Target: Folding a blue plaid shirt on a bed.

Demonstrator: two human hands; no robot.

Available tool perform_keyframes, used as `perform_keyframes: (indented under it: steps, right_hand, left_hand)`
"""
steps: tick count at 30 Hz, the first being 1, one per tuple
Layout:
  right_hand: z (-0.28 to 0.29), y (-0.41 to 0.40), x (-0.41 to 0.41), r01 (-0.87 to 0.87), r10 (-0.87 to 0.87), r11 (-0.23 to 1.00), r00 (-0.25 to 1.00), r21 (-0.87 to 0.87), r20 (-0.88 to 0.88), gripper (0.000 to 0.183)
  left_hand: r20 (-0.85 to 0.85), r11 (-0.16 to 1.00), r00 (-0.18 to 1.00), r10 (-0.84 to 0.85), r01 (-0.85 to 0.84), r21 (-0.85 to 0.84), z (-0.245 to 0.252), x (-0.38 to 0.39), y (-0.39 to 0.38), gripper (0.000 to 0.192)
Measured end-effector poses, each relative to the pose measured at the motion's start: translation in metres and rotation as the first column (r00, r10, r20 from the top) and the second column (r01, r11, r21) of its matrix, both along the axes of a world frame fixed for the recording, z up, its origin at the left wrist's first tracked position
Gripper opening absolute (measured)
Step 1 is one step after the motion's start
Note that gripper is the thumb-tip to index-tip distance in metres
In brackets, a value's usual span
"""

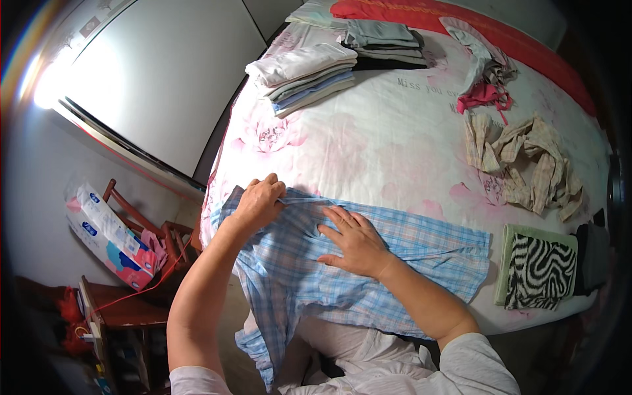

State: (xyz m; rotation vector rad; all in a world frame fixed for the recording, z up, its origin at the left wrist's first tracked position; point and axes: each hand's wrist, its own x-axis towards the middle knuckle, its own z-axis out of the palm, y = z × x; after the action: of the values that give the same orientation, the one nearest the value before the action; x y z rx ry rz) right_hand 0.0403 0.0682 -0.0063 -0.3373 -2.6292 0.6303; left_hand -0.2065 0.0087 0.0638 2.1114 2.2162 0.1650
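Observation:
A blue plaid shirt [429, 242] lies spread along the near edge of the bed, and one sleeve [261, 340] hangs down over that edge by my lap. Near the collar end, my left hand [261, 197] pinches a fold of the cloth, its fingers curled. My right hand [353, 242] rests flat on the middle of the shirt with the fingers apart, palm down. The cloth under both hands is hidden.
Folded clothes form a light stack [311, 74] and a grey stack [385, 42] at the back. Rightward lie a crumpled beige plaid garment [533, 153], a pink strapped garment [479, 96] and a folded zebra-patterned cloth [540, 271]. A wooden chair [131, 212] holds tissue packs [108, 232].

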Motion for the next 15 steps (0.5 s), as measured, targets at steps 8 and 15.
perform_keyframes:
  steps: [8, 15]
  right_hand:
    - [-0.003, 0.000, -0.001, -0.005, 0.007, 0.999, 1.000, -0.037, 0.029, 0.059]
    - [0.000, 0.000, -0.001, -0.002, 0.003, 1.000, 1.000, -0.030, 0.020, 0.057]
  left_hand:
    - [0.545, 0.962, 0.795, 0.266, -0.188, -0.196, 0.005, -0.014, 0.006, 0.015]
    - [0.582, 0.922, 0.715, 0.388, -0.283, -0.266, 0.011, -0.011, 0.008, 0.009]
